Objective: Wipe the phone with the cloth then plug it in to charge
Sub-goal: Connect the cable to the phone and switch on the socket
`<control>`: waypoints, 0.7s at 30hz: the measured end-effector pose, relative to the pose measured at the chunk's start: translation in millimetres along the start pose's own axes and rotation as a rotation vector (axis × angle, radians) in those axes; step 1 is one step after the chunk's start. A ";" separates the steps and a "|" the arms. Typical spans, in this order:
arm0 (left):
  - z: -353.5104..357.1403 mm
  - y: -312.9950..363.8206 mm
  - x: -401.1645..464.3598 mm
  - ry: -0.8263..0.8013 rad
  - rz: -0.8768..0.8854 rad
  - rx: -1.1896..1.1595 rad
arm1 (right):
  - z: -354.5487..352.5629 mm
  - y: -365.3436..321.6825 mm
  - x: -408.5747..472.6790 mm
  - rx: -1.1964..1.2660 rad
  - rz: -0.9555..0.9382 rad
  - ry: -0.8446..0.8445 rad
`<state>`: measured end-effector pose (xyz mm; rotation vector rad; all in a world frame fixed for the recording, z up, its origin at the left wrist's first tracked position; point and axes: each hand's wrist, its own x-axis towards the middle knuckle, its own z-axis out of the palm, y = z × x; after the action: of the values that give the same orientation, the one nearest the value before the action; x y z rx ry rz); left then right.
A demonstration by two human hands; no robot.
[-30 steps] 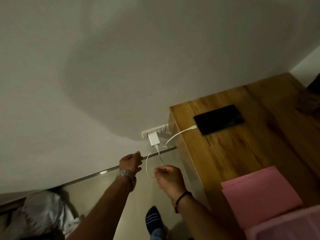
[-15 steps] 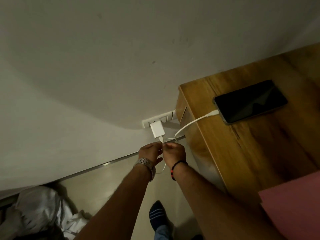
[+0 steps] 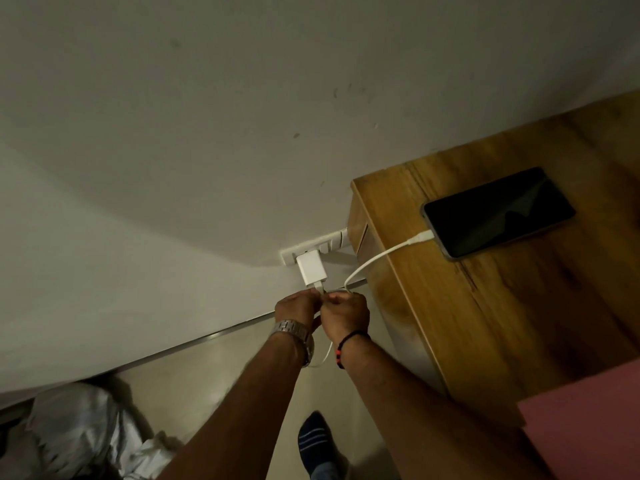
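A black phone [image 3: 498, 211] lies face up on the wooden table [image 3: 519, 323], near its far left corner. A white cable [image 3: 377, 259] is plugged into the phone's left end and drops over the table edge. A white charger block [image 3: 310, 269] sits in the wall socket strip [image 3: 313, 246] low on the wall. Just below the charger, my left hand [image 3: 297, 308] and my right hand [image 3: 346, 312] meet, both pinched on the cable where it joins the charger. A pink cloth [image 3: 585, 424] lies at the table's near right.
The white wall [image 3: 207, 133] fills the upper view, with a metal strip along its base. Crumpled white fabric [image 3: 79, 434] lies on the floor at the lower left. My socked foot [image 3: 317, 441] stands on the floor beside the table's side panel.
One second ago my hands were apart and lower, the right one holding the loose cable. They rose and came together under the charger. The view also shifted left, pushing the cloth toward the corner.
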<state>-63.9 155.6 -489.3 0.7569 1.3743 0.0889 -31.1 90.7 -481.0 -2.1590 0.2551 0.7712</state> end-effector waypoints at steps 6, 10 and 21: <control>-8.3 9.3 -19.8 -0.064 -0.001 0.028 | -10.0 -5.4 -14.0 0.029 -0.010 -0.123; -19.0 21.4 -39.3 -0.015 -0.025 0.026 | -15.9 -22.8 -31.4 0.069 -0.022 -0.089; -35.4 37.2 -77.0 -0.003 0.086 -0.066 | -25.1 -72.2 -23.2 0.538 0.061 -0.105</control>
<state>-100.1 162.5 -404.3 0.7606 1.3293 0.1991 -8.0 116.9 -409.1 -1.6062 0.4227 0.7463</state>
